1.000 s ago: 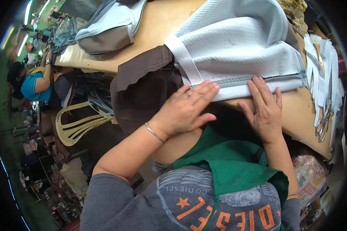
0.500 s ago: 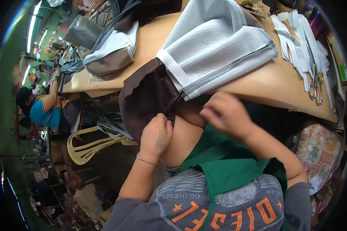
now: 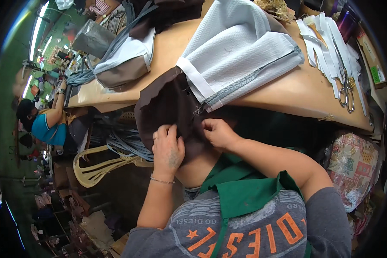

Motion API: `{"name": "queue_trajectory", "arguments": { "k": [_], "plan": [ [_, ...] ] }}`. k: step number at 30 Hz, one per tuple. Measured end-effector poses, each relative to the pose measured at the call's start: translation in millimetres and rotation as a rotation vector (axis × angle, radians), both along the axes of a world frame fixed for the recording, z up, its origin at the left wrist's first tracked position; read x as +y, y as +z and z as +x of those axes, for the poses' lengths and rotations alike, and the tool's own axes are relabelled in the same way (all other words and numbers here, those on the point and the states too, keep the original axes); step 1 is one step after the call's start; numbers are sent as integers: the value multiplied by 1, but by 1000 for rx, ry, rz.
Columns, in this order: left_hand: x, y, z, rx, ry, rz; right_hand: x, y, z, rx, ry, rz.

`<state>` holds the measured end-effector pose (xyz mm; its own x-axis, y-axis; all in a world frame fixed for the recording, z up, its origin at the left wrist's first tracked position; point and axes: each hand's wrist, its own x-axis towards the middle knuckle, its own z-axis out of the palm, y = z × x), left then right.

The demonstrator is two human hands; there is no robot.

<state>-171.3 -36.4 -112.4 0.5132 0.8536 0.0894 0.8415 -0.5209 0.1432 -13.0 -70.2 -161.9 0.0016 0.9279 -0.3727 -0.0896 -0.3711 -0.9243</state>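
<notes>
A dark brown fabric piece [image 3: 159, 103] hangs over the near table edge and across my lap. It joins a pale grey textured fabric piece [image 3: 232, 47] with a white band and a grey braided trim [image 3: 232, 91], which lies on the table. My left hand [image 3: 168, 148] grips the brown fabric low down, fingers curled into it. At the brown fabric's right edge, my right hand [image 3: 220, 134] pinches the cloth just below the seam; its fingertips are partly hidden by folds.
Scissors [image 3: 345, 92] and white strips [image 3: 320, 47] lie at the table's right. A white-and-brown sewn piece [image 3: 124, 71] and grey strips [image 3: 82, 76] are at the left. Below stands a yellow plastic chair [image 3: 88, 170]. A wrapped bundle [image 3: 352, 172] sits right; a person [image 3: 51, 124] works far left.
My right hand has come down and left from the air onto the brown fabric's edge. My left hand has shifted slightly, its fingers now spread further over the cloth.
</notes>
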Motion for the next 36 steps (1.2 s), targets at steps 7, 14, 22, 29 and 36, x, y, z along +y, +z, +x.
{"name": "queue_trajectory", "arguments": {
  "k": [7,14,22,29,36],
  "plan": [
    [28,-11,-20,-88,71,98,-15,-21,4,-199,-149,254],
    [-5,40,5,-527,-216,329,-7,-11,-4,-374,-123,232],
    [-1,-28,36,-881,169,-932,-26,1,21,-697,108,518],
    [20,-51,43,-472,-328,6,-43,33,39,-706,484,532],
    [34,-33,59,-154,-398,365,-44,57,61,-989,546,539]
  ]
}}
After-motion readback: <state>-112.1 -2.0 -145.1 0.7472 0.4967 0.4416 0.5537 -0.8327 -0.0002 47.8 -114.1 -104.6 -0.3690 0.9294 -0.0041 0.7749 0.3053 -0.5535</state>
